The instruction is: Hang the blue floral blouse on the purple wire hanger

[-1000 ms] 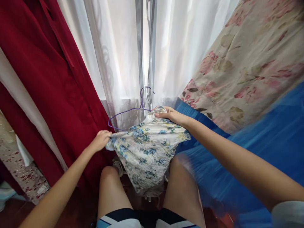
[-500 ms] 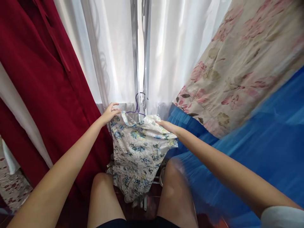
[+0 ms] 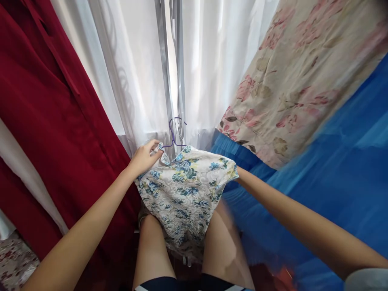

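Note:
A white blouse (image 3: 189, 190) with blue, green and yellow flowers hangs on a purple hanger (image 3: 172, 139), whose hook and upper arms show above the neckline. My left hand (image 3: 146, 157) pinches the fabric at the neckline between thumb and fingers, on the blouse's left side. On the other side, my right hand is hidden behind or inside the sleeve (image 3: 227, 167); only the wrist and forearm (image 3: 273, 198) show, so its fingers cannot be seen. The blouse's lower part drapes between my knees.
Grey metal uprights (image 3: 171, 72) stand before white curtains (image 3: 136, 60). Dark red cloth (image 3: 57, 121) hangs at left. A beige floral cloth (image 3: 297, 81) and blue fabric (image 3: 327, 169) hang at right. My bare legs (image 3: 154, 250) frame the blouse.
My left hand has closed on the neckline. My right hand has gone from gripping the shoulder to behind or inside the sleeve, and the blouse's right side is spread wider.

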`<state>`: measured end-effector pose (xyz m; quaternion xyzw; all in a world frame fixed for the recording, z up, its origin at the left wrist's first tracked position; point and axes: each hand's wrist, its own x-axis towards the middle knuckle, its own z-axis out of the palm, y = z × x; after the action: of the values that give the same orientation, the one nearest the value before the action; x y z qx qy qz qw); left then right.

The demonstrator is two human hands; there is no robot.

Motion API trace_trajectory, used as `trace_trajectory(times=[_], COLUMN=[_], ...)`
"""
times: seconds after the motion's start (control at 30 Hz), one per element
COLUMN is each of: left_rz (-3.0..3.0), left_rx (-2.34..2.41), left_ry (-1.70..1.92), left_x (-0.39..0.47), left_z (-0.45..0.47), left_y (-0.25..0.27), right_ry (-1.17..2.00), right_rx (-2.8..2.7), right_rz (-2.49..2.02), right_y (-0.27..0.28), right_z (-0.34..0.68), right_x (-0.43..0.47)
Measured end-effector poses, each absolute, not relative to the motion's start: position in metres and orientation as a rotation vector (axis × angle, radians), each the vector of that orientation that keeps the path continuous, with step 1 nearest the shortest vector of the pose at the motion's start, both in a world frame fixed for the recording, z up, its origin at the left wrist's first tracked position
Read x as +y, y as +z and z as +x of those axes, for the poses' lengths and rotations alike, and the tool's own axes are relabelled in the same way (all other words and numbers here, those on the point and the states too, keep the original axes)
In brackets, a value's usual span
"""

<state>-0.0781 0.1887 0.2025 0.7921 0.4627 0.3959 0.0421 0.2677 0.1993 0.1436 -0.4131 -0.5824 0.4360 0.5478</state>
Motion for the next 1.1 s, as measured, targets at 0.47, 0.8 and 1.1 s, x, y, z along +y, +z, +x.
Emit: trace_trajectory(times=[0.47,0.8,1.1], left_rz=[2.373,1.767,1.863], left_rx=[1.292,1.065,1.255], left_ry=[1.334,1.176,1.872], left_x=[0.195,0.181,0.169], left_z=[-0.077,-0.108,-0.122], left_y=[0.198,0.199,0.123], right_ry=[1.121,1.164,1.292], right_rx=[-1.598,-1.549,-2.556], right_rz=[-0.918,-0.895,-0.531], right_y=[0.168,0.243,0.221], right_z=[0.275,0.251,0.205], right_x=[0.143,0.160,0.078])
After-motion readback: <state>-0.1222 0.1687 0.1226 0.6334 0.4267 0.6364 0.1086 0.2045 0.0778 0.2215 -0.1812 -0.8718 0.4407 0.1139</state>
